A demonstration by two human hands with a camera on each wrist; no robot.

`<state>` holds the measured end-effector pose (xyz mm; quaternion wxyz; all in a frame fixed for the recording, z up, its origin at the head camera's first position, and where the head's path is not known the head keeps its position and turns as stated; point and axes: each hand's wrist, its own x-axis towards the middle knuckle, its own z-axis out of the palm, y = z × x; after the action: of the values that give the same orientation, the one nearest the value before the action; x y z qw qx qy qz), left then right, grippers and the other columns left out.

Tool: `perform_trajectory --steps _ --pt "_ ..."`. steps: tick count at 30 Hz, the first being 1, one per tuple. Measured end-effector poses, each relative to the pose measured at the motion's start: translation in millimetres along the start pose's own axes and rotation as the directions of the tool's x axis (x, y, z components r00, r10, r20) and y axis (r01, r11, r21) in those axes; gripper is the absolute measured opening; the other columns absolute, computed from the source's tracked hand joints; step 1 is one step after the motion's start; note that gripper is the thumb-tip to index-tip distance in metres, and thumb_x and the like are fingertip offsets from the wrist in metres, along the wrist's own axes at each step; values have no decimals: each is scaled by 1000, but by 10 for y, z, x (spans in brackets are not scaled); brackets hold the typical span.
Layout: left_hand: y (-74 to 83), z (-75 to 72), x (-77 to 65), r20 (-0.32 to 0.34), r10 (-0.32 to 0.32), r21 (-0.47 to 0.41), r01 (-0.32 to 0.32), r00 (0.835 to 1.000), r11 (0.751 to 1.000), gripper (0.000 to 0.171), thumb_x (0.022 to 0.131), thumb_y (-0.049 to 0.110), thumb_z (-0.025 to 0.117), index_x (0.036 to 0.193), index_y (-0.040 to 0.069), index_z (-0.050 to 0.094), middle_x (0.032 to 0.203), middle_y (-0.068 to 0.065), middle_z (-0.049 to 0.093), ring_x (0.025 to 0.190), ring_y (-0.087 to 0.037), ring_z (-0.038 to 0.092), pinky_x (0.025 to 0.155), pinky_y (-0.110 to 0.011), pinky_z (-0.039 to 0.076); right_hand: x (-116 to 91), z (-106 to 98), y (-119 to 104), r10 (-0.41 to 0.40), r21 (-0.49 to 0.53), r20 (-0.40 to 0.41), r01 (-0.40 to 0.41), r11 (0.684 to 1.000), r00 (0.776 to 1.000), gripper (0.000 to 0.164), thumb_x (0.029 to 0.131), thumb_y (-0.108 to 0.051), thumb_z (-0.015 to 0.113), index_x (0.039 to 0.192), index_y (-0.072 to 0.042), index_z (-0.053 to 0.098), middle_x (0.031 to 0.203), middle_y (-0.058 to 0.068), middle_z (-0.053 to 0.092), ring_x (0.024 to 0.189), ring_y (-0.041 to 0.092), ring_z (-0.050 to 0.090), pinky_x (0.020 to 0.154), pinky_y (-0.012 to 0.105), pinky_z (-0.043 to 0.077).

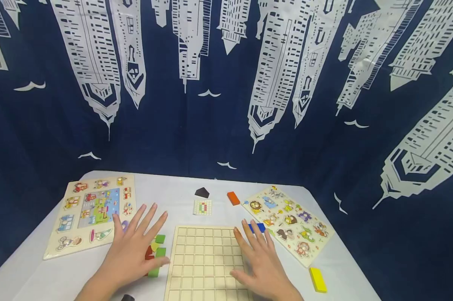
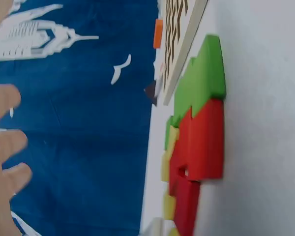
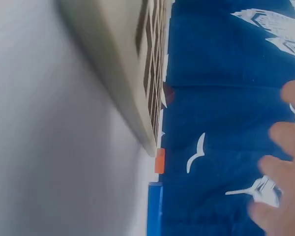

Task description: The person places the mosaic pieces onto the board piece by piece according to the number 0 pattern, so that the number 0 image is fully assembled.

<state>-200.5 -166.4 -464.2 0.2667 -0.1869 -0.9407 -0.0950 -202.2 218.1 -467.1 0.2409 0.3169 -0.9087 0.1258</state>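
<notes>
A pale wooden grid board (image 1: 203,259) lies at the table's near middle. My left hand (image 1: 136,246) hovers with fingers spread over a cluster of green, red and yellow blocks (image 1: 156,253), just left of the board. The left wrist view shows those blocks (image 2: 199,132) close up, and the fingertips (image 2: 10,142) hold nothing. With straight fingers, my right hand (image 1: 258,255) lies over the board's right edge, near a blue block (image 1: 258,227). In the right wrist view the board's edge (image 3: 132,93), the blue block (image 3: 154,209) and bare fingertips (image 3: 280,182) show.
A vehicle peg puzzle (image 1: 92,211) lies at the left and an animal peg puzzle (image 1: 288,221) at the right. A small pattern card (image 1: 202,207), a dark block (image 1: 202,192), an orange block (image 1: 233,198) and a yellow block (image 1: 317,279) lie around. A blue skyline cloth (image 1: 226,83) hangs behind.
</notes>
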Motion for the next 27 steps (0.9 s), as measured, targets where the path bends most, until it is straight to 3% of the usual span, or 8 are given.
perform_trajectory --steps 2,4,6,8,12,17,22,27 --pt "-50 25 25 33 -96 -75 98 995 992 88 89 61 71 161 26 35 168 -10 31 152 -39 27 117 -76 -2 -37 28 48 114 88 38 -116 989 993 80 91 -44 74 158 -17 41 169 6 27 148 38 39 118 59 28" --pt "-97 59 56 74 -188 -139 197 979 971 70 93 42 75 154 19 48 157 -14 45 143 -40 39 117 -71 20 -74 73 91 228 183 87 -240 953 970 67 93 -35 74 153 -17 50 163 4 41 141 31 50 108 53 45" --pt "-141 86 93 135 -260 -175 282 956 943 56 92 28 78 143 12 60 141 -17 59 128 -38 52 107 -62 41 -96 125 124 306 239 143 -333 912 941 56 95 -31 74 146 -16 58 153 2 54 135 25 57 106 48 49" --pt "-181 108 134 215 -300 -170 339 929 925 45 89 20 81 130 8 69 121 -15 66 109 -33 61 94 -55 52 -112 171 143 324 260 202 -370 892 924 47 96 -29 73 139 -13 64 144 3 63 132 25 60 105 46 50" --pt "-254 147 222 367 -349 -160 429 862 889 29 88 18 81 113 6 74 96 -7 67 86 -22 61 76 -45 56 -131 211 150 301 243 293 -375 894 907 42 96 -27 72 133 -7 69 143 7 63 131 31 61 106 52 48" --pt "-325 231 270 432 -414 -152 517 801 842 23 90 23 80 106 8 73 88 -3 65 75 -18 55 63 -35 48 -124 179 146 304 249 354 -402 881 885 38 96 -27 72 129 -7 71 146 7 60 130 34 61 104 54 49" --pt "-406 255 236 436 -453 -161 563 778 811 24 88 28 81 104 11 74 86 0 66 75 -18 55 61 -33 44 -96 154 156 295 284 393 -420 862 871 38 96 -28 70 129 -10 71 147 3 59 131 33 60 105 56 47" --pt "-407 289 242 433 -456 -198 576 778 794 18 88 26 81 98 13 74 80 3 64 70 -16 54 58 -32 41 -116 134 210 297 309 425 -446 840 855 40 96 -30 70 132 -12 70 149 1 57 133 34 59 106 56 46"
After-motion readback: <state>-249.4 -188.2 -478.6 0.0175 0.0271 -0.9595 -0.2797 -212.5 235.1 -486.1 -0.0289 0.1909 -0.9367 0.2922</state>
